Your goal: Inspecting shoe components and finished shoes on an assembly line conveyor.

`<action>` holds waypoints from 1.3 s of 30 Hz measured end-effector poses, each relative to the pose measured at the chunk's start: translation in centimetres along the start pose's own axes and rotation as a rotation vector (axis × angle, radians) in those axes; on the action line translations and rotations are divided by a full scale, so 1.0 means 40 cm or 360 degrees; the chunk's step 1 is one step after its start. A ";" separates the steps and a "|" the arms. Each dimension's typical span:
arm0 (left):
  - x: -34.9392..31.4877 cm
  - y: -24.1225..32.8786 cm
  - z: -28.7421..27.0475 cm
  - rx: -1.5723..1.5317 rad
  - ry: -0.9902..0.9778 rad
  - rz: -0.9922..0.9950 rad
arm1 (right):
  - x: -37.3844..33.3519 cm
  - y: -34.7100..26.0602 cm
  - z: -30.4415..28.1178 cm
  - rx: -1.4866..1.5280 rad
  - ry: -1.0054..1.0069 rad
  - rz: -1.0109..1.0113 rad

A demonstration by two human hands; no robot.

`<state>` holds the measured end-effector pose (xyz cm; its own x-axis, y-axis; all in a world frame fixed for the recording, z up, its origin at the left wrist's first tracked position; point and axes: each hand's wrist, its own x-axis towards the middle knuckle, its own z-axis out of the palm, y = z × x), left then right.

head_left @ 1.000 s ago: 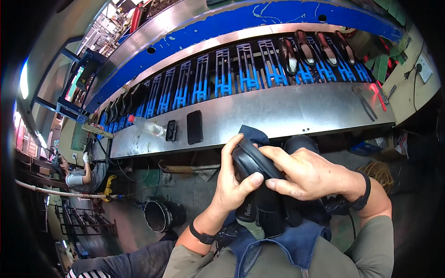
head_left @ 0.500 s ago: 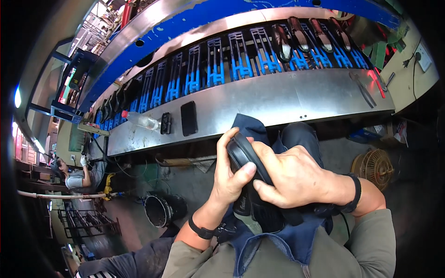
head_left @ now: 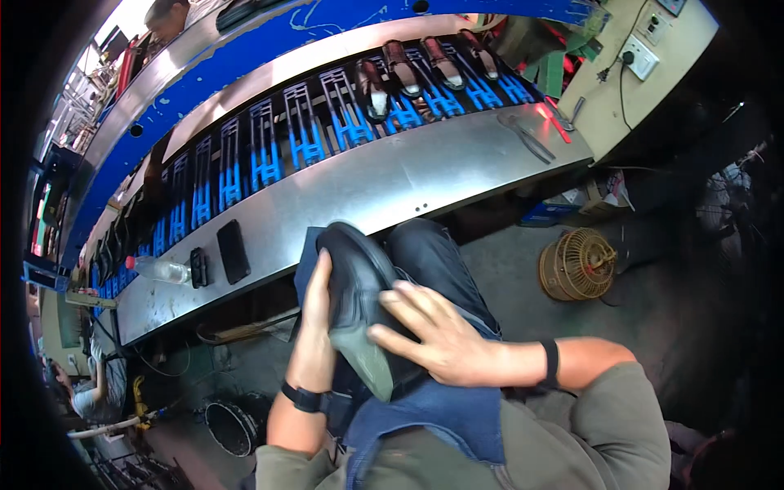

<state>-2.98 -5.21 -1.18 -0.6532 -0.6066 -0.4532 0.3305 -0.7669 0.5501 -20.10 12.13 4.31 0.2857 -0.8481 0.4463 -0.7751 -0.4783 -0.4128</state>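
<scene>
A black leather shoe [head_left: 353, 265] stands tilted over my lap, its toe toward the bench. A pale green shoe last [head_left: 365, 359] sticks out of its opening toward me. My left hand [head_left: 317, 306] grips the shoe along its left side, the thumb lying up along the upper. With fingers stretched and spread, my right hand [head_left: 433, 333] rests against the shoe's right side near the opening; its fingertips are slightly blurred. Under the shoe, a dark blue apron [head_left: 433, 420] covers my lap. The shoe's sole is hidden.
Ahead lies a metal bench [head_left: 327, 196] with a phone [head_left: 233, 251], plastic bottle [head_left: 161, 269], small black case [head_left: 198, 267] and pincers [head_left: 527, 137]. Behind it, blue racks [head_left: 265, 159] hold several brown shoes [head_left: 400, 69]. A wicker basket [head_left: 576, 265] and black bucket [head_left: 231, 426] stand on the floor. Another person [head_left: 86, 396] works at left.
My view has swung right. The shoe has turned so its upper and the green last show more. My right hand has gone from gripping the front to lying spread along the side.
</scene>
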 end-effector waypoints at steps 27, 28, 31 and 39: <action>-0.202 -0.169 0.022 0.2011 -0.1278 0.0708 | 0.034 0.135 -0.075 0.0902 -0.1025 -0.0300; -0.195 -0.130 0.055 0.2215 -0.1234 0.0852 | 0.028 0.162 -0.061 0.0898 -0.0944 -0.0300; -0.112 -0.069 0.049 0.2373 -0.0987 0.1126 | 0.075 0.255 -0.013 0.0906 -0.0769 -0.0303; 0.051 0.046 0.018 0.1338 -0.0205 0.0705 | 0.229 0.387 0.043 0.1187 -0.0533 0.0407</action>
<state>-4.20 -7.70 -0.60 -0.6729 -0.7392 -0.0301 0.0010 -0.0416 0.9991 -28.51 -3.41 0.65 0.3950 -0.9168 0.0590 -0.2982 -0.1887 -0.9357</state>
